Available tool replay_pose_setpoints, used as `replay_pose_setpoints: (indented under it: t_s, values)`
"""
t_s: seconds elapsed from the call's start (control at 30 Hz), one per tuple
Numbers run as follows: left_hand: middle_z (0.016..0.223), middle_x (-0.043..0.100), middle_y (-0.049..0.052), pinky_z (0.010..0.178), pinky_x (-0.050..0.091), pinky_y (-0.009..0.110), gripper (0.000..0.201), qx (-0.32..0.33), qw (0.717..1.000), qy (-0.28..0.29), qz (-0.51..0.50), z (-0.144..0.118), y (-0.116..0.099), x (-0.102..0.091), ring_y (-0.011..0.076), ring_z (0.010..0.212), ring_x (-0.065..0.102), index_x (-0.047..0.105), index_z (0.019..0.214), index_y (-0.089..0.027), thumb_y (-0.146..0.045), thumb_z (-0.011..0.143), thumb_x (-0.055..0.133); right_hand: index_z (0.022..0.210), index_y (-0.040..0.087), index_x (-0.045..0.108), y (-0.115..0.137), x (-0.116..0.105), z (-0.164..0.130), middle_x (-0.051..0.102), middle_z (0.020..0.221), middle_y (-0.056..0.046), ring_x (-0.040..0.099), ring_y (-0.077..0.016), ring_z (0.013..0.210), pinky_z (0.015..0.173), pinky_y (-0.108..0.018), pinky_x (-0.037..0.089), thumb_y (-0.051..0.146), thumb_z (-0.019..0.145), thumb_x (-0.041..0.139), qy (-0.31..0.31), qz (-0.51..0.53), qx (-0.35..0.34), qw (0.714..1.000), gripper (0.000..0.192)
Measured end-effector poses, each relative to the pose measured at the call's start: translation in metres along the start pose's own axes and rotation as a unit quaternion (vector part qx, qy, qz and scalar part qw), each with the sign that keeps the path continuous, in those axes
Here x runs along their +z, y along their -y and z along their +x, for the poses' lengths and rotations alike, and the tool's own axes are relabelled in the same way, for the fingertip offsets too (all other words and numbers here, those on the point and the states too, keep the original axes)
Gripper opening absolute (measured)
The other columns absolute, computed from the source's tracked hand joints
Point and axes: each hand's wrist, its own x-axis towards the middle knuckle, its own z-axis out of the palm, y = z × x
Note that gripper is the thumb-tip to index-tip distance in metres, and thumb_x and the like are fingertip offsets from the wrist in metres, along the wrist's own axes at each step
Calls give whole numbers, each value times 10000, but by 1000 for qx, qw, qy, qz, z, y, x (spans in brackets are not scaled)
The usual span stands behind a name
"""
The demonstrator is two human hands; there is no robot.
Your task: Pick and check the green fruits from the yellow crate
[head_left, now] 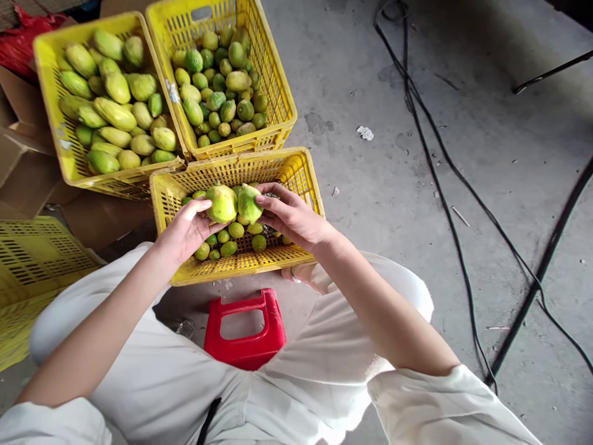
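Observation:
My left hand (189, 227) grips a plump yellow-green lemon (222, 204) between thumb and fingers. In my right hand (291, 213) is a second, greener lemon (249, 204), its narrow end pointing up. The two lemons are side by side, close together or touching. Both hands are over the near yellow crate (241, 269), which holds several smaller green and yellow lemons (228, 248). Some dark, shiny crumpled material (269, 231) lies in that crate, partly hidden behind my right hand.
Beyond stand a left yellow crate (46, 80) of long, large lemons and a right yellow crate (282, 93) of rounder ones. A red plastic stool (273, 321) is between my legs. Cardboard (28, 111) and another yellow crate (41, 259) are at left. Black cables (445, 210) cross the floor at right.

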Motion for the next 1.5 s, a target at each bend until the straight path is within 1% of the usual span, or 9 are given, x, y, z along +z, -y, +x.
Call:
replay_pose_setpoints:
  t_s: [0.17, 0.4, 0.53, 0.67, 0.87, 1.0, 1.17, 1.4, 1.5]
  values:
    - [1249, 874, 98, 1193, 713, 549, 230, -14, 999, -36, -5, -2, -5, 5, 371, 1440, 782, 739, 1146, -237, -227, 917, 762, 1123, 255, 794, 2, 0, 1, 841, 1226, -45, 775, -259, 1261, 1094, -386, 685, 504, 752, 1099, 4, 6, 3, 1000, 541]
    - [1298, 869, 113, 1174, 721, 565, 214, -20, 1000, -20, 0, -4, -2, 9, 376, 1410, 798, 743, 1166, -225, -307, 972, 780, 1099, 252, 811, -3, 4, 1, 825, 1132, -26, 791, -228, 1114, 1044, -354, 683, 442, 554, 1202, 11, 17, 31, 999, 697]
    - [1341, 862, 121, 1156, 728, 556, 308, 0, 1000, -14, 14, -6, -1, 8, 380, 1387, 812, 752, 1164, -221, -323, 913, 897, 1107, 277, 781, -4, 3, 1, 820, 1185, -15, 784, -214, 1112, 1025, -355, 685, 443, 580, 1195, 9, 30, 23, 999, 690]
    - [1337, 860, 121, 1168, 720, 554, 397, 9, 1000, -4, 27, -7, -1, 7, 382, 1369, 817, 755, 1137, -220, -328, 832, 985, 1058, 275, 749, -4, 4, 1, 788, 1060, 28, 746, -174, 1008, 925, -304, 667, 416, 606, 1176, 0, 19, 21, 1000, 637]
    - [1315, 854, 140, 1161, 712, 580, 402, 6, 999, -2, 31, -7, 1, 6, 380, 1356, 816, 748, 1132, -202, -392, 865, 981, 1047, 262, 745, -3, 2, 3, 782, 1030, 16, 749, -184, 1017, 903, -293, 665, 411, 742, 1061, -25, 29, 28, 999, 464]
    - [1368, 859, 114, 1136, 720, 526, 436, 5, 1000, 12, 20, -3, 7, -1, 369, 1411, 792, 749, 1165, -254, -494, 890, 987, 1071, 262, 768, -2, 1, 4, 826, 1066, -13, 796, -216, 1050, 931, -322, 694, 423, 814, 1003, -16, 26, 48, 998, 384]
    - [1399, 863, 99, 1079, 740, 458, 391, 6, 1000, 3, 16, 1, 6, -5, 363, 1432, 783, 772, 1172, -276, -498, 922, 975, 1050, 268, 792, 0, 3, 1, 868, 1129, -33, 833, -282, 1174, 1026, -411, 717, 535, 799, 1033, 12, 24, 42, 999, 438]
    - [1418, 862, 51, 1132, 734, 504, 378, 8, 1000, 10, 4, -2, 0, 2, 354, 1421, 796, 750, 1174, -312, -420, 908, 996, 1088, 263, 806, 2, 2, 0, 872, 1180, -51, 823, -284, 1256, 1113, -419, 701, 545, 696, 1134, 18, 35, 23, 999, 583]
    - [1422, 855, 45, 1126, 740, 519, 334, 5, 1000, 7, 9, -4, -1, 3, 361, 1426, 793, 744, 1137, -304, -397, 919, 979, 1097, 271, 805, -1, 1, 1, 872, 1191, -50, 837, -293, 1230, 1093, -443, 711, 586, 771, 1082, 20, 29, 29, 999, 532]
